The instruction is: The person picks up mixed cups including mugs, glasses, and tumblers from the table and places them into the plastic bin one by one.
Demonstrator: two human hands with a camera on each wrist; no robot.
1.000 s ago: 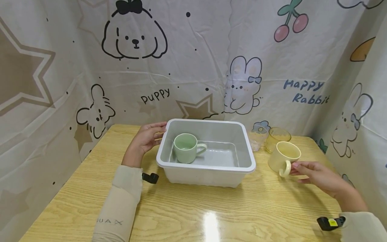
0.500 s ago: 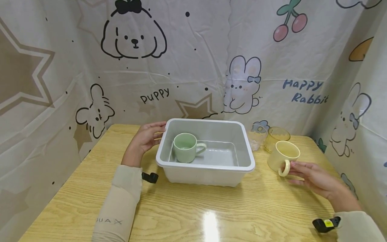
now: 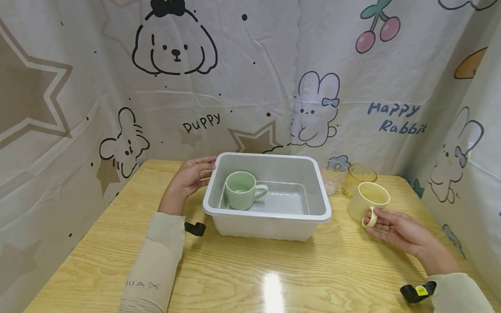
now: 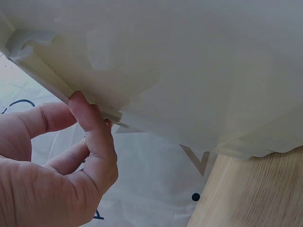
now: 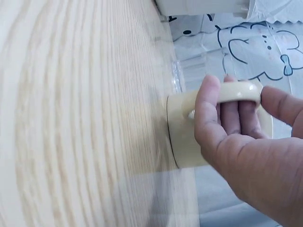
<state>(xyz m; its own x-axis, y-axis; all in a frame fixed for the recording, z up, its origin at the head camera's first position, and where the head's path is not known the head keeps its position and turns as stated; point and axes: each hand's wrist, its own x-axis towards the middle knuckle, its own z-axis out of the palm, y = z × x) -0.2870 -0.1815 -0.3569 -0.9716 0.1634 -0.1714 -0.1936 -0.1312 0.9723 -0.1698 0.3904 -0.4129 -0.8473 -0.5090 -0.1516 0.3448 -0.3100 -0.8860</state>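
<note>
A light grey plastic basin [image 3: 266,227] stands on the wooden table, and a green mug [image 3: 239,193] sits upright at its left inside, handle to the right. My left hand [image 3: 191,178] grips the basin's left rim; the left wrist view shows thumb and finger pinching the rim [image 4: 49,80] from below. To the right of the basin is a pale yellow mug [image 3: 362,206], upright. My right hand [image 3: 403,232] holds its handle [image 5: 239,91], with several fingers hooked through the loop and the thumb against the handle's top end.
Behind the yellow mug stand an amber glass [image 3: 360,169] and a clear glass [image 3: 332,178], close to the basin's right side. A printed cloth [image 3: 254,87] hangs behind and along both sides of the table [image 3: 219,278].
My right hand has moved left, from fingertips at the yellow mug's handle to fingers hooked through it. The left hand, basin and green mug have stayed in place.
</note>
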